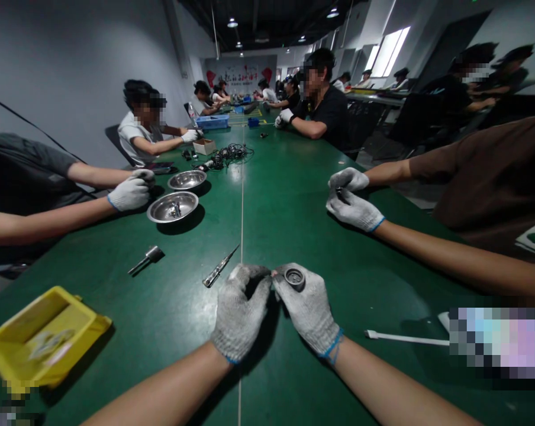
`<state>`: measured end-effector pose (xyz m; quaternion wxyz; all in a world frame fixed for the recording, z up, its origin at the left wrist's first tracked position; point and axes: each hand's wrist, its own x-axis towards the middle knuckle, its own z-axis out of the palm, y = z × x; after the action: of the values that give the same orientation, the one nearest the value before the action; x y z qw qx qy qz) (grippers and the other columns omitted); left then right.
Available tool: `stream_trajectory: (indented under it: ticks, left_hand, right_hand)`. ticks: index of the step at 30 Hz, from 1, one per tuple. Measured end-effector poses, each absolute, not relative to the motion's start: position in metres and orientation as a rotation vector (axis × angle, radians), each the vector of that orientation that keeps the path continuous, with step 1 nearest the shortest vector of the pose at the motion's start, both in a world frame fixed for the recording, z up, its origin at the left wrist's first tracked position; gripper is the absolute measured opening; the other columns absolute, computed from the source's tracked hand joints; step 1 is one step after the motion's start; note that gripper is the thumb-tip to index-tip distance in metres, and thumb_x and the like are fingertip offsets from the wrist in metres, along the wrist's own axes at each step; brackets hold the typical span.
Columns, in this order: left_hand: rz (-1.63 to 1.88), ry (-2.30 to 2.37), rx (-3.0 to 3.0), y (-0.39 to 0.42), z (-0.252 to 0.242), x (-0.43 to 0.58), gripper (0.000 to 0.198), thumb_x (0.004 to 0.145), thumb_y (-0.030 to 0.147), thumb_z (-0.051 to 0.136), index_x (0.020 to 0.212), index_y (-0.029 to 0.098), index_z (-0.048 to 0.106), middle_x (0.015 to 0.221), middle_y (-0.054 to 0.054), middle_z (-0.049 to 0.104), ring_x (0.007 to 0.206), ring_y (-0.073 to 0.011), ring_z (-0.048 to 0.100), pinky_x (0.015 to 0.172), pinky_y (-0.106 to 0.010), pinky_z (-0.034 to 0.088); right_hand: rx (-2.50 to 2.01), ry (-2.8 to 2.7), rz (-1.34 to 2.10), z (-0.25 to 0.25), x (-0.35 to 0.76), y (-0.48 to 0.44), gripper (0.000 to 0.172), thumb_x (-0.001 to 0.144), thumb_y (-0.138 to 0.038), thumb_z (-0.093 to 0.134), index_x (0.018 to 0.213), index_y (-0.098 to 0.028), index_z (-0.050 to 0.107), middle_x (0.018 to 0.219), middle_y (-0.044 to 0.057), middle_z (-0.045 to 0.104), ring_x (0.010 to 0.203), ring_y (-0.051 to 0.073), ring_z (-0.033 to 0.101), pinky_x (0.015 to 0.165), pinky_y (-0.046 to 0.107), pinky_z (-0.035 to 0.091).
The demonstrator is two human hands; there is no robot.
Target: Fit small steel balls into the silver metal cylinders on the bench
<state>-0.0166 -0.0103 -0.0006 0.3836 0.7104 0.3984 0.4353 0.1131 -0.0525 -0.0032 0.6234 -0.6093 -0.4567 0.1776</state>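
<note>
On the head view I have both gloved hands together at near centre, above the green table (pixel 285 195). Right hand (pixel 306 307): curled round a grey metal cup (pixel 295 278), hollow side up, by thumb and forefinger. Left hand (pixel 241 310): thumb and fingers drawn together, tips right beside the right hand's; can't tell if they pinch anything. Screwdriver (pixel 221 267) lies just left of my left hand, tip pointing far right. Farther left, a metal shaft part (pixel 147 259) on its side. Yellow bin (pixel 83 340) near left, clear bags inside. Metal bowl (pixel 157 213) far left holds small parts. White cable (pixel 409 338) near right.
</note>
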Motion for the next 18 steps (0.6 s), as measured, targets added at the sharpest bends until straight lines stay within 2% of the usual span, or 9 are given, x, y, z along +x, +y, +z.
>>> stream_trajectory:
  ticks: [10, 18]
  left_hand:
    - [1.071, 0.992, 1.808, -0.0056, -0.0043, -0.0158, 0.014, 0.093, 0.030, 0.065, 0.094, 0.021, 0.076, 0.093, -0.006, 0.077, 0.091, -0.0229, 0.073, 0.084, -0.035, 0.056]
    - [1.115, 1.024, 1.812, -0.0051, -0.0068, -0.0168, 0.016, 0.093, 0.031, 0.065, 0.092, 0.020, 0.076, 0.088, -0.004, 0.076, 0.084, -0.0199, 0.072, 0.080, -0.031, 0.055]
  right_hand:
    - [-1.396, -1.013, 0.415, -0.0033, 0.1120, -0.0495, 0.026, 0.079, -0.041, 0.068, 0.064, -0.020, 0.068, 0.060, 0.005, 0.072, 0.054, 0.020, 0.067, 0.052, 0.028, 0.052]
    - [-1.399, -1.038, 0.453, -0.0022, 0.1139, -0.0483, 0.022, 0.079, -0.038, 0.066, 0.067, -0.021, 0.069, 0.062, 0.006, 0.075, 0.057, 0.021, 0.069, 0.054, 0.028, 0.054]
